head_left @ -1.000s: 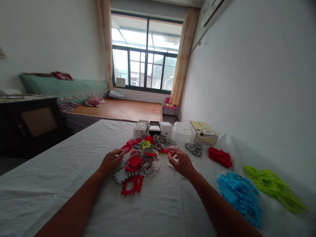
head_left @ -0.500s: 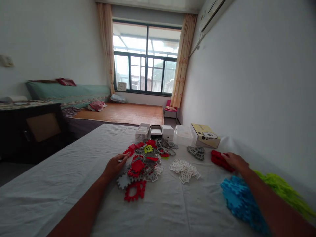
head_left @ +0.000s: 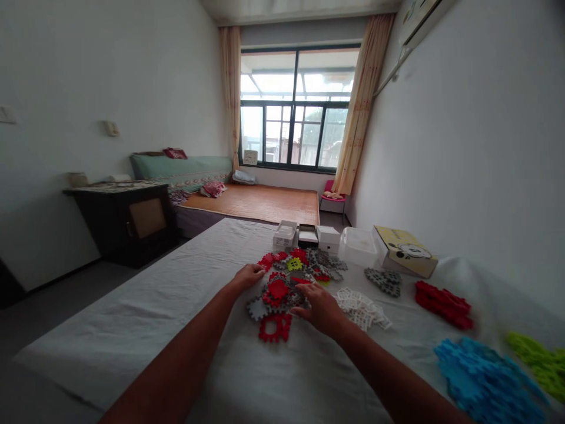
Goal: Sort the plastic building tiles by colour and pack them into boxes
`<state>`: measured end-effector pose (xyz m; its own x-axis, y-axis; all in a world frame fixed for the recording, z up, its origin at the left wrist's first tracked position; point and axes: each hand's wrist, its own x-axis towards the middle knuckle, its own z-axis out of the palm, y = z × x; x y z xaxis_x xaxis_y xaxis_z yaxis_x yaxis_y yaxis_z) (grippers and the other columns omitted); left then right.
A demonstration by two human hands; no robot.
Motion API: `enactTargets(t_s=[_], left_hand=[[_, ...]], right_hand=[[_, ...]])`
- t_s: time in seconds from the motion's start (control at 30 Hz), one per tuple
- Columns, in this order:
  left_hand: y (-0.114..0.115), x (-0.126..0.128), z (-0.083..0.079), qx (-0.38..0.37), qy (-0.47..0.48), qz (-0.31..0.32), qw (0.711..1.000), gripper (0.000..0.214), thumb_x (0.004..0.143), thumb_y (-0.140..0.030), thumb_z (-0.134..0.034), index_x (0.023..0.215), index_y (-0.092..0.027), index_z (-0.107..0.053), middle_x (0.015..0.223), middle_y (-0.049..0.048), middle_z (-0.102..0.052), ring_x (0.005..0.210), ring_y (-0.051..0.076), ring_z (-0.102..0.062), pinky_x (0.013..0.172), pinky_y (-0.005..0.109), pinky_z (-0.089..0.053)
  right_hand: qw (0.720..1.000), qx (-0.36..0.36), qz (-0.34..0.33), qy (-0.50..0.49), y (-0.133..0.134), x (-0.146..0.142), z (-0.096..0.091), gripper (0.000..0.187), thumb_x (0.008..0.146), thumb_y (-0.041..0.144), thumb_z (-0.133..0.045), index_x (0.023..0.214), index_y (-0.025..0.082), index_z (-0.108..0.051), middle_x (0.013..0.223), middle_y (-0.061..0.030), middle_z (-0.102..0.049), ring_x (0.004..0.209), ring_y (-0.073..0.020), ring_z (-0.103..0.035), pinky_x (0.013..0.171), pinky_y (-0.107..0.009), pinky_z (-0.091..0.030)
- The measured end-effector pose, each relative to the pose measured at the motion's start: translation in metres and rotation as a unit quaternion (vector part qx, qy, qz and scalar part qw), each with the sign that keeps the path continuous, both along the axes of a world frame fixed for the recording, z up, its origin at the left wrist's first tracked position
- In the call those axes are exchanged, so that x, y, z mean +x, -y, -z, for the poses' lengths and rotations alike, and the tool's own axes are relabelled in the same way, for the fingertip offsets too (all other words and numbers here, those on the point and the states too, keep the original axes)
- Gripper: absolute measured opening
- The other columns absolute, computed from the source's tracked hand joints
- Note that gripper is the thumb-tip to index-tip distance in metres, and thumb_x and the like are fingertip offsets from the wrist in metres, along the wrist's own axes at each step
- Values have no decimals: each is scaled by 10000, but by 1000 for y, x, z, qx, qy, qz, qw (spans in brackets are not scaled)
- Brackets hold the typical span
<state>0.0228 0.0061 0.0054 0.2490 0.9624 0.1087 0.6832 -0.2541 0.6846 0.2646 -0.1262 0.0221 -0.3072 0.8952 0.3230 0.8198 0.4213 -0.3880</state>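
Note:
A mixed pile of toothed plastic building pieces lies on the cloth, with grey pieces (head_left: 324, 259), a yellow-green piece (head_left: 295, 264) and a red frame piece (head_left: 275, 328) among them. My left hand (head_left: 247, 277) is at the pile's left edge, fingers closed on a red toothed piece (head_left: 266, 261). Over the right side of the pile, my right hand (head_left: 321, 307) has its thumb and fingers apart, close to a red piece (head_left: 302, 281). It partly hides grey pieces beneath. White lattice pieces (head_left: 362, 307) lie just right of that hand.
Sorted heaps stand to the right: grey pieces (head_left: 383, 281), red pieces (head_left: 444, 303), blue pieces (head_left: 485, 377) and yellow-green pieces (head_left: 541, 362). Along the far edge are small white boxes (head_left: 285, 234), a clear plastic tub (head_left: 358, 246) and a yellow box (head_left: 406, 250).
My right hand has left the red heap on the right and moved left to the mixed pile. My left hand stays at the pile's left edge. The view has turned left.

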Motion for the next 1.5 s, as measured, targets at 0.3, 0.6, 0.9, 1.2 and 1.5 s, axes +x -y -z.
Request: enactTargets(t_s=[0.3, 0.6, 0.9, 1.2, 1.5], left_hand=[[-19, -4, 9, 38, 69, 9, 997, 341, 723, -399, -496, 818, -155, -716, 778, 20, -707, 771, 194, -614, 669, 242, -430], [-28, -13, 36, 88, 104, 17, 990, 308, 760, -351, -509, 940, -202, -709, 941, 30, -736, 877, 189, -660, 780, 244, -474], [-23, -12, 30, 104, 90, 38, 990, 308, 757, -307, -494, 942, -198, -716, 939, 35, -736, 876, 188, -664, 777, 245, -479], [-26, -12, 31, 103, 95, 49, 989, 318, 752, -364, -494, 929, -209, -709, 966, 26, -731, 908, 202, -660, 825, 272, -480], [-16, -12, 19, 84, 110, 38, 990, 275, 731, -355, -522, 869, -226, -722, 922, 13, -741, 897, 206, -663, 805, 260, -482]], right_hand=[[995, 17, 24, 91, -6, -18, 3, 203, 808, 130, -540, 948, 218, -658, 979, -38, -682, 966, -184, -586, 878, -286, -403], [999, 37, 18, 7, 8, -15, 9, 209, 819, 274, -616, 1021, 232, -651, 1094, -45, -652, 1027, -186, -571, 915, -304, -431], [991, 90, 84, -51, 16, -23, 15, 191, 871, 222, -517, 973, 237, -678, 1061, -47, -671, 1023, -197, -588, 922, -338, -442], [944, 107, 309, -46, 7, 112, -5, 273, 861, 325, -479, 986, 187, -678, 929, -54, -718, 754, -165, -668, 721, -252, -494], [906, 61, 407, 99, -30, 228, 5, 228, 767, 216, -593, 957, 140, -691, 970, -144, -701, 926, -259, -644, 851, -347, -457]])
